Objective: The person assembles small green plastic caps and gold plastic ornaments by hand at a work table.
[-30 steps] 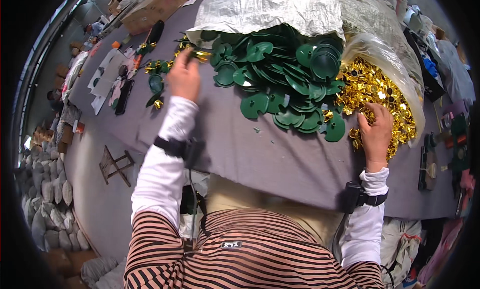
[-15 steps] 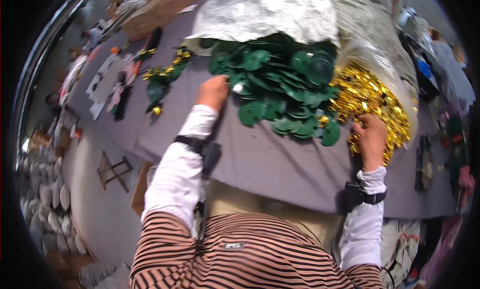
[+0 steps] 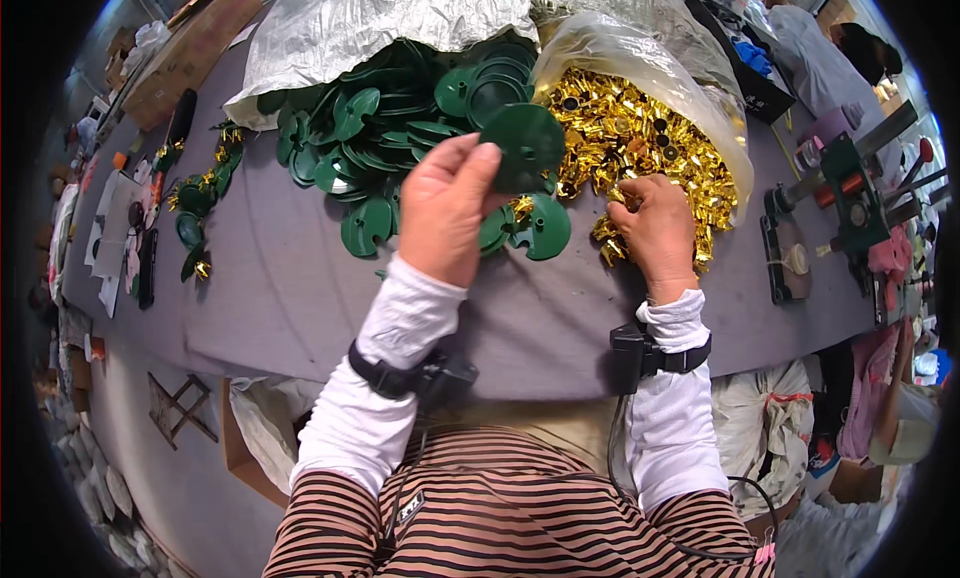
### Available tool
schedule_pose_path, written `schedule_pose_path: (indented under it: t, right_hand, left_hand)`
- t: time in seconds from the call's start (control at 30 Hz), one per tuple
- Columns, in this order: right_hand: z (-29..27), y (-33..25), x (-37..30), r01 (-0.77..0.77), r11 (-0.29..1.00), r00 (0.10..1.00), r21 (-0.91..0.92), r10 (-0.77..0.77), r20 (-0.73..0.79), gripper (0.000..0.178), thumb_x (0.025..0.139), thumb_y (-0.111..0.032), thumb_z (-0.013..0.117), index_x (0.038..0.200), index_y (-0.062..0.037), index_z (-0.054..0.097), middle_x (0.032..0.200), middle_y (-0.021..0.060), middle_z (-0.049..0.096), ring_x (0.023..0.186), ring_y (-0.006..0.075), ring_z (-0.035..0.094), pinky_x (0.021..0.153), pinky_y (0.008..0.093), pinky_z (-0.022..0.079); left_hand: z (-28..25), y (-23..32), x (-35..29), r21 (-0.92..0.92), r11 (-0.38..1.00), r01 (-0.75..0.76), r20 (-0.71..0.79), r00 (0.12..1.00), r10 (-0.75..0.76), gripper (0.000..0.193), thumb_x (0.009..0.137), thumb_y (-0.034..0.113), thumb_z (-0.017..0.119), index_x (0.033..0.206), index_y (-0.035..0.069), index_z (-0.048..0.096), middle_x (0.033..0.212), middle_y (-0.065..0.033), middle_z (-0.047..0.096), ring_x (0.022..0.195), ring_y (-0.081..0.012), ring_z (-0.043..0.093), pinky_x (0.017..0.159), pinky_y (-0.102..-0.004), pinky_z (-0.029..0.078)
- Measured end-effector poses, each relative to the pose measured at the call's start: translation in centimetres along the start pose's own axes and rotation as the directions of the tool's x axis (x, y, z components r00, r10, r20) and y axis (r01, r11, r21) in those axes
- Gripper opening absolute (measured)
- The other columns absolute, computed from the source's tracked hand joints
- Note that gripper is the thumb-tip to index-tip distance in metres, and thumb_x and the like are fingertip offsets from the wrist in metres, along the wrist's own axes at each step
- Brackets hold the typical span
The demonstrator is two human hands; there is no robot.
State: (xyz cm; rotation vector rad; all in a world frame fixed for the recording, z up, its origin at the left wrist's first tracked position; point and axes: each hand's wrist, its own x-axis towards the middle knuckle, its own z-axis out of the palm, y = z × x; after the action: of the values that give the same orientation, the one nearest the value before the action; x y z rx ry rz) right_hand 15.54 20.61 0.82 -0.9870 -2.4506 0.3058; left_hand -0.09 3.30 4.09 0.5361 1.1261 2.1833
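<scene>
The left hand (image 3: 445, 203) grips a green disc (image 3: 525, 143) near its edge, thumb on the near side, and holds it raised in front of the right part of a heap of green discs (image 3: 355, 168), close to the gold pieces. The right hand (image 3: 657, 228) is at the near edge of a pile of shiny gold pieces (image 3: 640, 128), its fingers bent inward toward the thumb; whether a piece is pinched between them cannot be told. The gold pile spills from a clear plastic bag (image 3: 738, 173), with small dark round parts scattered among the foil. The green heap comes out from under a silvery white sack (image 3: 380, 23), and some of its discs have a notch in the rim. All of this rests on a grey cloth-covered surface (image 3: 300, 308). Off to the left on it lies a curving string of green and gold parts (image 3: 190, 228), with a dark flat object (image 3: 148, 268) and white sheets (image 3: 110, 228) beyond it. At the far left is a long cardboard box (image 3: 195, 53); at the right stands a green metal tool (image 3: 850, 198) with a red-tipped lever
</scene>
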Motion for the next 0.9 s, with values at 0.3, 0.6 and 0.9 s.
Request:
schedule_pose_path:
  t: [0.3,0.6,0.9]
  right_hand:
    - [1.0,-1.4,0.0,0.183,0.978,0.982,-0.105,-0.187,-0.034,0.026,0.072,-0.021,0.072,0.094,-0.0077,0.067,0.091,0.0102,0.063,0.088,0.0312,0.059,0.077,0.04,0.05]
    - [0.7,-1.8,0.2,0.023,0.771,0.993,0.636,0.058,-0.106,0.025,0.081,-0.009,0.064,0.104,-0.0006,0.065,0.094,0.0125,0.066,0.082,0.024,0.064,0.075,0.0312,0.05]
    - [-0.4,-5.6,-1.1,0.237,0.754,0.971,0.612,-0.162,-0.177,0.028,0.078,-0.005,0.071,0.104,-0.0023,0.064,0.093,0.012,0.065,0.081,0.0241,0.063,0.072,0.0314,0.05]
  left_hand:
    - [-0.2,-3.4,0.5,-0.029,0.988,0.15,0.026,0.988,-0.149,0.022,0.094,0.015,0.06,0.11,0.0,0.057,0.103,-0.0095,0.067,0.09,-0.0183,0.068,0.079,-0.0341,0.058]
    - [-0.1,-3.2,0.0,0.06,0.997,0.047,0.012,0.999,-0.048,0.023,0.095,0.013,0.059,0.112,-0.002,0.057,0.103,-0.0086,0.066,0.091,-0.015,0.066,0.08,-0.0298,0.056]
    - [0.6,-4.5,0.0,0.133,0.988,-0.074,0.035,0.997,0.07,0.022,0.091,0.001,0.061,0.112,-0.005,0.056,0.103,-0.006,0.065,0.093,-0.008,0.061,0.08,-0.0217,0.05]
